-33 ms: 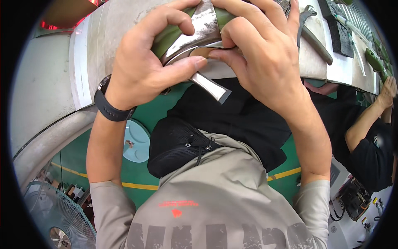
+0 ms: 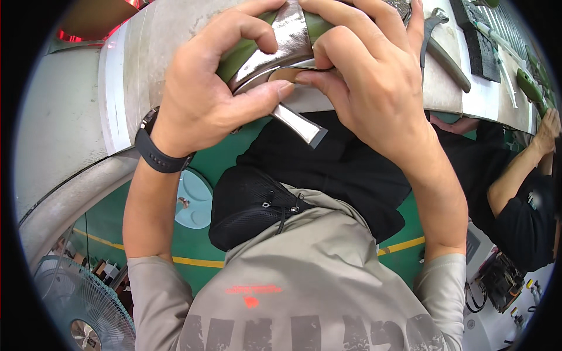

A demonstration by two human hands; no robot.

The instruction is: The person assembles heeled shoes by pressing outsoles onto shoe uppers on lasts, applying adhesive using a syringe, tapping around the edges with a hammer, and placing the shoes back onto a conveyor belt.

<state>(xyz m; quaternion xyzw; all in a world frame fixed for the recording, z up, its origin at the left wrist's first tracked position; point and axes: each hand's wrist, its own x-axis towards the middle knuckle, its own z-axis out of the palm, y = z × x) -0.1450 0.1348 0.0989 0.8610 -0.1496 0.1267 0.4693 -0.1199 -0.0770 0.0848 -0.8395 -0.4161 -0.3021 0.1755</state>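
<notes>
Both hands are at the far edge of the table, closed around a green form (image 2: 240, 58) that looks like a shoe last. A wide shiny silver strap (image 2: 284, 38) lies across it. Along its near rim runs a tan sole-like piece (image 2: 285, 74). My left hand (image 2: 213, 88) wraps it from the left, thumb pressed at the tan edge. From the other side my right hand (image 2: 369, 76) grips it, its thumb tip meeting the same edge. A loose silver strip (image 2: 298, 126) with a dark end hangs below the thumbs. The far fingertips are cut off by the frame.
Right of my hand lie a metal-headed hand tool (image 2: 445, 58) and a black block (image 2: 477, 47). Further right, a co-worker's hand (image 2: 548, 128) is beside a green form (image 2: 528, 86). A fan (image 2: 82, 310) stands lower left, near a pale blue round stool (image 2: 193, 199).
My left hand and wrist have shifted very slightly to the right. The grip of both hands and the hanging strip look the same.
</notes>
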